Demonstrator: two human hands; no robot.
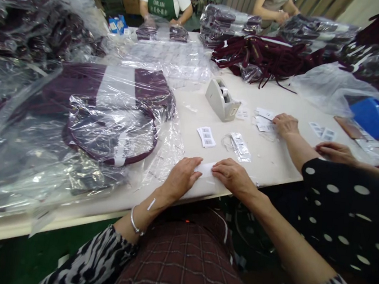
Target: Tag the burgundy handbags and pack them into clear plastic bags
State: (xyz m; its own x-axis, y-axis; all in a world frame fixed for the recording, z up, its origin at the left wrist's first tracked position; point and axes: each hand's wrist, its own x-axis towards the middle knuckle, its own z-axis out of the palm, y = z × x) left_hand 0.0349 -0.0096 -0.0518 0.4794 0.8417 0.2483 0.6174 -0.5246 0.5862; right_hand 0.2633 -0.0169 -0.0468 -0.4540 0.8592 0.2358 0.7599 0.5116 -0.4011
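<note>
Just below the centre of the frame, the two hands are held close together but apart, with a white slip (206, 169) spanning the gap at the table edge. By the right hand (233, 176) the slip's right end is pinched between fingertips and thumb; at its left end the thumb and forefinger of the left hand (181, 178) are parted, and whether any grip is made by the other fingers cannot be told. A thin white strip (151, 204) is stuck on the left wrist. Just above the hands, barcode labels (206, 136) and stringed tags (240, 146) are laid loose on the table (187, 119), none seen fastened to anything, so that part is judged undone. Above them a grey tape dispenser (221, 100) is set down, touched by nobody. At the left, a maroon bag (150, 83) is covered by clear plastic, with a pale band across it; its wrapping seems well advanced, though whether the plastic is sealed cannot be seen. At the right, more labels (263, 118) are touched by a co-worker's hand (286, 124). At the upper right, unwrapped maroon pieces (253, 54) are heaped beside wrapped stacks (229, 23), so the batch as a whole is judged only partly finished.
</note>
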